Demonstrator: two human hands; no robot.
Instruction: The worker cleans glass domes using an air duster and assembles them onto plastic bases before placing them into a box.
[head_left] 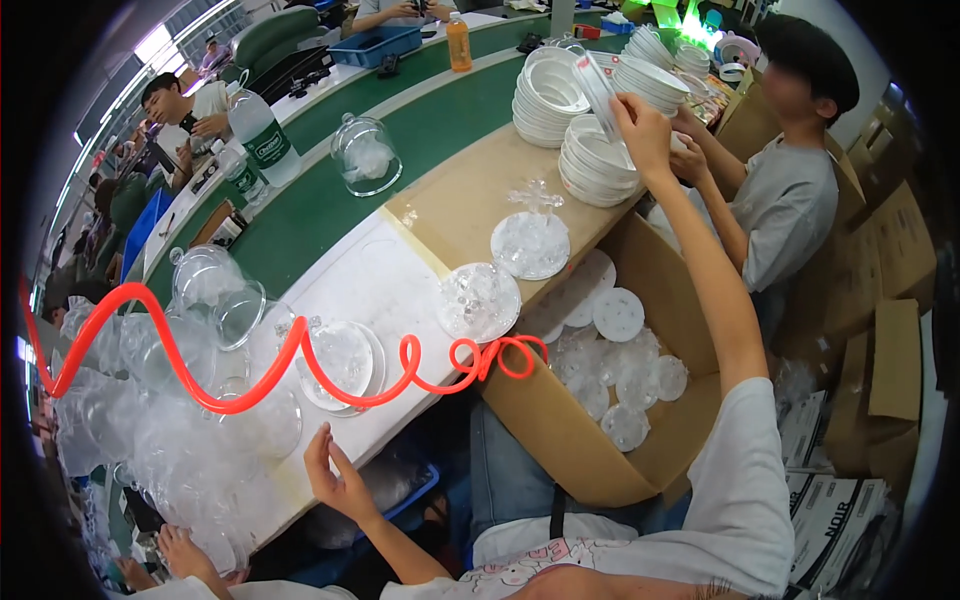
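My right hand point(642, 128) reaches far out to the right and grips a white round plastic base point(597, 92), tilted on edge. Just below it stands a stack of similar white round bases point(598, 165), with a taller stack point(548, 95) to its left. My left hand point(338, 482) is raised by the table's near edge, fingers stretched out and nothing in them. Close to it, on the white tabletop, lies a white disc with a clear part on it point(340, 362). Two more round bases carrying clear plastic parts, one point(478, 302) and another point(530, 245), sit farther right.
A red coiled hose point(232, 402) hangs across the table. Clear domes and plastic wrap point(190, 440) heap up at left. An open cardboard box point(560, 430) with clear discs stands beside my lap. Co-workers sit at right and left; another person's hand point(185, 555) is at lower left.
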